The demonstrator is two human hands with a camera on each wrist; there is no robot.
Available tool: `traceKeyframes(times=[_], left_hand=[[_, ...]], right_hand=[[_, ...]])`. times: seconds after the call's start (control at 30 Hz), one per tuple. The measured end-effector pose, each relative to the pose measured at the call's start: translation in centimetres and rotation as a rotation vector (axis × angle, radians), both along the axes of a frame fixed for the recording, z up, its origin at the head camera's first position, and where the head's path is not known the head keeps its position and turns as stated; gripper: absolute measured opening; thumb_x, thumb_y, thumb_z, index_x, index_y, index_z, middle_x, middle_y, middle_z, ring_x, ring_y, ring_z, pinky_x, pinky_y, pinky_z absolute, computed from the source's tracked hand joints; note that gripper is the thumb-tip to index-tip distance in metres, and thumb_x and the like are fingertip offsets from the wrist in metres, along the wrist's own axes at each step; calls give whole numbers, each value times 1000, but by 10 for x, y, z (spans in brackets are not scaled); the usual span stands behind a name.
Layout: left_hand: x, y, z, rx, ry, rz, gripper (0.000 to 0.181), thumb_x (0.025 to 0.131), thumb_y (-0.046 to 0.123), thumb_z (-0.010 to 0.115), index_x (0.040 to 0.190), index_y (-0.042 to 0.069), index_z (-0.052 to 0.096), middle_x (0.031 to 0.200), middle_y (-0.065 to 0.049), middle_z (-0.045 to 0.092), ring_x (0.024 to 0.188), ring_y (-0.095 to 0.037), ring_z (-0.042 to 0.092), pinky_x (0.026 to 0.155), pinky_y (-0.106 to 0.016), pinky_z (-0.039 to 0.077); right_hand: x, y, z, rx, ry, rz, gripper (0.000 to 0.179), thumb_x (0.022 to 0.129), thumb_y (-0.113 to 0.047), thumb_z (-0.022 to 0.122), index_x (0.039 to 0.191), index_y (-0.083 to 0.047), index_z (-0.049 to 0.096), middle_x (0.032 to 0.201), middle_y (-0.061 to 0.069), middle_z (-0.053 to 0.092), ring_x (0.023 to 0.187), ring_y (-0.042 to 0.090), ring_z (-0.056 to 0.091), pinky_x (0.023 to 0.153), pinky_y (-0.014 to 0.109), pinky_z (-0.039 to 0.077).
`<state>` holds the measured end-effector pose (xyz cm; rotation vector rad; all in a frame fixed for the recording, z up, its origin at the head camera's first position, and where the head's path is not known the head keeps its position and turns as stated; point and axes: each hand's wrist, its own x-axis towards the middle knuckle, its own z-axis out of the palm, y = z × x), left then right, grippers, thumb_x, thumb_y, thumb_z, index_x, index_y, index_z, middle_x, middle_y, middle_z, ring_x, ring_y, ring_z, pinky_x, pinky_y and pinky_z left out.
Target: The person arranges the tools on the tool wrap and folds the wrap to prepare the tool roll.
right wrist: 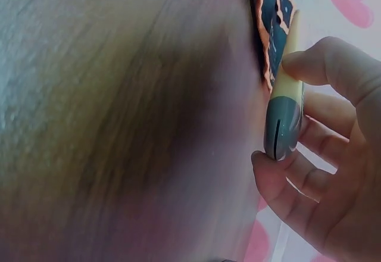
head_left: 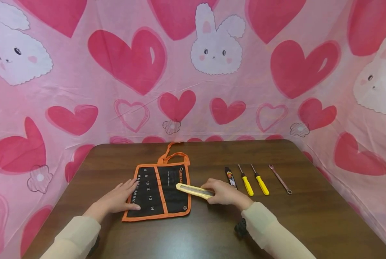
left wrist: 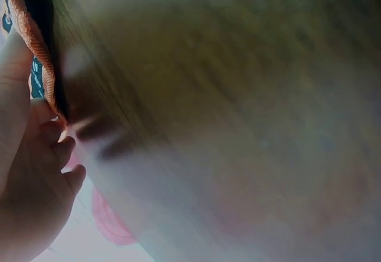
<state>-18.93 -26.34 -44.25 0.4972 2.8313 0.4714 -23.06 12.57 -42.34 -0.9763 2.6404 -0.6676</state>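
Note:
In the head view, my right hand [head_left: 223, 192] grips a pale yellow utility knife [head_left: 193, 190] near its grey end, with its other end pointing left over the right part of a black tool pouch [head_left: 173, 201] with orange trim. The right wrist view shows the knife [right wrist: 289, 89] held between thumb and fingers, its slotted grey end towards the camera. My left hand [head_left: 120, 198] rests on the pouch's left edge, fingers extended and thumb apart. Size numbers are printed along the pouch's left section. In the left wrist view, that hand [left wrist: 36, 172] touches the orange edge.
To the right on the brown table [head_left: 193, 241] lie a dark packaged item [head_left: 231, 178], two yellow-handled screwdrivers [head_left: 247, 185] [head_left: 262, 184] and a wrench [head_left: 280, 180]. The pouch's orange straps [head_left: 173, 154] stretch towards the back edge. A pink heart-and-rabbit cloth [head_left: 193, 82] hangs behind.

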Motion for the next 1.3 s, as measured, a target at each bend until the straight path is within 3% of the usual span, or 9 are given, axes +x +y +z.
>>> traceKeyframes(times=[0.27,0.6,1.3], left_hand=[[1,2,1,-12,8,5,104,69,63,66,139,-6,32,145,-25,25,132,-42,19,105,-56,15],[1,2,1,-12,13,9,104,69,64,65,140,-5,31,145,-25,25,133,-41,19,105,-56,14],[2,2,-2,-38,26,14,104,69,65,63,140,-5,32,144,-24,26,133,-41,19,105,-57,13]], right_hand=[[3,-7,1,24,-40,66,40,73,-11,73,113,-13,66,91,-12,54,77,9,49,67,25,44],[4,-13,3,55,-14,117,40,73,-9,72,113,-14,67,93,-10,57,78,11,51,66,24,44],[7,-29,3,29,-38,175,33,77,-11,73,110,-14,69,95,-12,62,80,7,52,73,22,46]])
